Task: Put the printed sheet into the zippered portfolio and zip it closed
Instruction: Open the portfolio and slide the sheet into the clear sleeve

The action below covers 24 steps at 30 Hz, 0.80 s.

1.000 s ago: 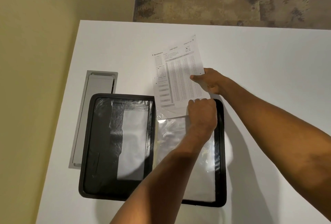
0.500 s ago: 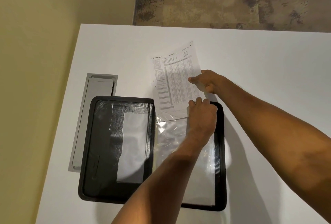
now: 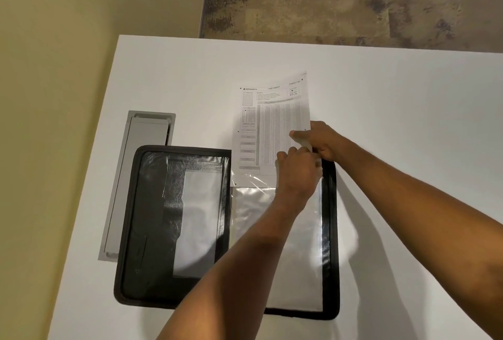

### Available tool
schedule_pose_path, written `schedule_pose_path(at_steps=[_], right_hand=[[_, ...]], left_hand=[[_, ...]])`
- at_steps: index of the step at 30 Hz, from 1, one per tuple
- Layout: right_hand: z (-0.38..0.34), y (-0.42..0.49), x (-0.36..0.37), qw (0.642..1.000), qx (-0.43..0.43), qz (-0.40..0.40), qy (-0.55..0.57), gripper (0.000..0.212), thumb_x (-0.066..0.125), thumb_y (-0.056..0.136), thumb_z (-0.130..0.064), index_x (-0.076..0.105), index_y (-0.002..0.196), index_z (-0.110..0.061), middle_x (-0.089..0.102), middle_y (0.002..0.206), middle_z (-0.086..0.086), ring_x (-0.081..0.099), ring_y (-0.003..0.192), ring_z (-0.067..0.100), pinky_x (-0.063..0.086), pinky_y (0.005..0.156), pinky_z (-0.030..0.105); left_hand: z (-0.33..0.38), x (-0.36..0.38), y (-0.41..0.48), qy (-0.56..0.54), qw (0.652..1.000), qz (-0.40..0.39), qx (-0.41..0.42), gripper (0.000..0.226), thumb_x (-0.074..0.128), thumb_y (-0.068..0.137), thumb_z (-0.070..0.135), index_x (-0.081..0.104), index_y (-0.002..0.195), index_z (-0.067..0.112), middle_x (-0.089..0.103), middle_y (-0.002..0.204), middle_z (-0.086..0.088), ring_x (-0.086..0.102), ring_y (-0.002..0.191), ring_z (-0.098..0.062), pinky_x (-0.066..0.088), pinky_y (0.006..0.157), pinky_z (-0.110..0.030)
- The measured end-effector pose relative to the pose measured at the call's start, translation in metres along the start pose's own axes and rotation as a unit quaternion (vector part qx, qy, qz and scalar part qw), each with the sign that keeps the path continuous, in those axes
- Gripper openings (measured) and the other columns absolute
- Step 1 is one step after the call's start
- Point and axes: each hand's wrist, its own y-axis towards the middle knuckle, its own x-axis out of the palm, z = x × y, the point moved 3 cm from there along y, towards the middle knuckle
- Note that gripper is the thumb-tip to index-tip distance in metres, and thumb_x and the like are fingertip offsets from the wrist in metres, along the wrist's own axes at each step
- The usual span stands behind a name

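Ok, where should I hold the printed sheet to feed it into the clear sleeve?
Pinch the printed sheet on its right edge, from the right, as the right hand does. Its lower end is in the clear sleeve, whose mouth the left hand holds.

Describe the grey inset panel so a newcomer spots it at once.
On the white table, find the open black portfolio. Along its left edge, flush in the tabletop, lies the grey panel: long, narrow, metallic grey, unlike the shiny plastic sleeves.

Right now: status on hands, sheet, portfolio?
Left hand and right hand both pinch printed sheet. Bottom edge entering clear sleeve, most still outside. Portfolio open flat, unzipped. Nothing blocking.
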Motion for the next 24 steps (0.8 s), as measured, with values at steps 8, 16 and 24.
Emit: schedule_pose_path(at_steps=[8,16,24], right_hand=[[-0.005,0.006,-0.034,0.998,0.001,0.039,-0.049,0.027,0.078,0.087,-0.011,0.070,0.108,0.004,0.071,0.118,0.024,0.068,0.114,0.036,0.055,0.101,0.054],[0.009,-0.017,-0.039,0.993,0.010,-0.028,-0.118,0.010,0.078,0.087,-0.003,0.078,0.094,-0.010,0.079,0.093,0.005,0.074,0.090,0.023,0.060,0.082,0.028],[-0.006,0.000,-0.041,0.997,0.005,0.005,-0.079,0.022,0.078,0.090,-0.015,0.065,0.085,0.002,0.073,0.099,0.014,0.070,0.089,0.029,0.062,0.088,0.040]], left_hand=[[-0.002,0.002,0.003,-0.004,1.000,0.001,-0.031,0.018,0.065,0.095,0.025,0.079,0.087,0.030,0.072,0.086,0.009,0.055,0.088,-0.018,0.033,0.085,-0.039],[-0.001,0.007,0.006,0.008,0.999,0.012,-0.033,0.015,0.064,0.097,0.029,0.077,0.092,0.029,0.072,0.090,0.007,0.058,0.093,-0.020,0.034,0.086,-0.039],[-0.002,0.008,0.003,0.000,0.999,0.018,-0.041,0.020,0.063,0.094,0.024,0.077,0.082,0.030,0.067,0.083,0.008,0.053,0.088,-0.020,0.025,0.079,-0.035]])
